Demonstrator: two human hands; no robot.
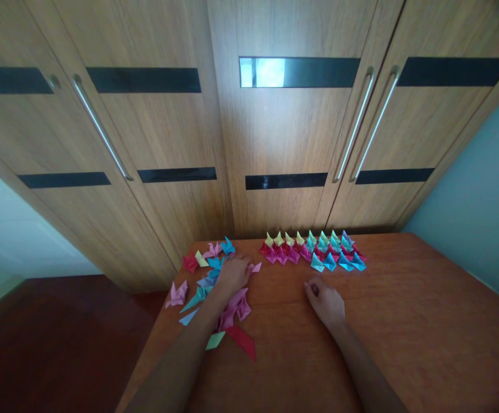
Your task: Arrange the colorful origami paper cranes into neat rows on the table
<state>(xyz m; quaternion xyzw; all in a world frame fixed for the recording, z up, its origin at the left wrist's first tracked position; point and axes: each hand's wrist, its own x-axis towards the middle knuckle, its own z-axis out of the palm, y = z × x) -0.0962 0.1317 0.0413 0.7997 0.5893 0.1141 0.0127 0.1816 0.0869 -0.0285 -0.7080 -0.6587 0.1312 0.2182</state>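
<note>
On the left of the wooden table (284, 344) lies a loose pile of folded paper pieces, among them a pink one (177, 293), a red one (190, 262) and a blue one (227, 246). My left hand (233, 274) reaches over this pile, its fingers bent at a pink paper piece (255, 268); whether it grips that piece is not clear. Beyond my right hand stand several rows of folded paper figures (314, 251) in yellow, green, pink, red and blue. My right hand (326, 301) rests on the table with its fingers curled in and nothing visible in them.
Behind the table's far edge stands a wooden wardrobe (275, 126) with dark panels and long metal handles. A red paper strip (241, 341) and a pale green one (215, 341) lie near my left forearm. A pale blue wall is at the right.
</note>
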